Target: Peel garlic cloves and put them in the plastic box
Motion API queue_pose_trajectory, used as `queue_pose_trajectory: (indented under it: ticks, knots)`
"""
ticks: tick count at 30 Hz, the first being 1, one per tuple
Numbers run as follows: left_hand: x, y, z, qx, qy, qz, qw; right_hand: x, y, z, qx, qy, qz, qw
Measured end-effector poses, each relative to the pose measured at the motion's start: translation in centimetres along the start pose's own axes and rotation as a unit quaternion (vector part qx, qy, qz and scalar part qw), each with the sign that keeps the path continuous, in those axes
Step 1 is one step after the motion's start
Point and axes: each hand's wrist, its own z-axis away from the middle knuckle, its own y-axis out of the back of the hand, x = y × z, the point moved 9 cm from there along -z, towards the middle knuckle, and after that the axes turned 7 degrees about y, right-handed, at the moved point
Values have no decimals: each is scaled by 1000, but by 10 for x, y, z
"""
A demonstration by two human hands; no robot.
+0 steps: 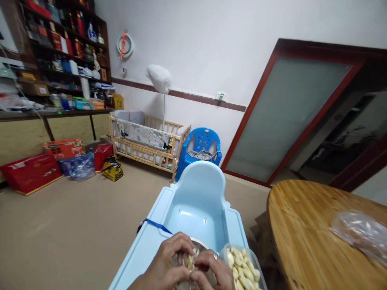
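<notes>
My left hand [169,264] and my right hand [215,270] meet over a round metal bowl [199,243], their fingers closed on a garlic clove [190,262] with papery skin on it. Both thumbs press near the clove, and a ring shows on one right finger. Most of the bowl is hidden behind the hands; some pale bits show inside it. Close to my right hand, a clear plastic container [262,278] holds many peeled garlic cloves [243,268]. Bowl and container stand at the front of a light blue child's high chair [196,201].
A wooden table [302,225] with a clear plastic bag [359,233] stands at the right. Behind the high chair are a blue child seat [202,141] and a wooden crib [145,157]. Red boxes [33,173] and bags lie on the floor at left, below bottle-filled shelves [66,48].
</notes>
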Motion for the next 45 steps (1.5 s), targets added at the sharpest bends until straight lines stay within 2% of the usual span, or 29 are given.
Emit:
queue_pose_trajectory:
  ticks: [3,8,13,21,25,31,34,39,42,45]
  knots:
    - [-1,-1,1,0,19,-15,1000,4,-5,3,-42,-30,18,999]
    - [-10,-2,2,-3,61,-26,998,0,-5,4,-65,-31,53,996]
    - [-18,-2,3,-20,108,65,992,-2,-7,4,-99,-48,57,992]
    - [-17,-10,3,-54,171,215,960,-12,-3,-1,-96,-49,44,993]
    - [-14,-11,3,-58,179,226,956,-14,-6,-2,-104,-46,39,993]
    - [-19,-11,4,-62,192,228,953,0,4,3,-68,-66,53,994]
    - [-22,-11,4,-58,196,244,948,6,3,3,-110,-69,65,989]
    - [-30,-11,3,-41,220,236,946,5,-13,7,-219,-45,78,972]
    - [-33,-9,3,-33,221,220,950,5,-16,10,-230,-27,85,969]
    - [-35,-8,3,-33,223,209,952,8,-14,10,-209,-27,78,974]
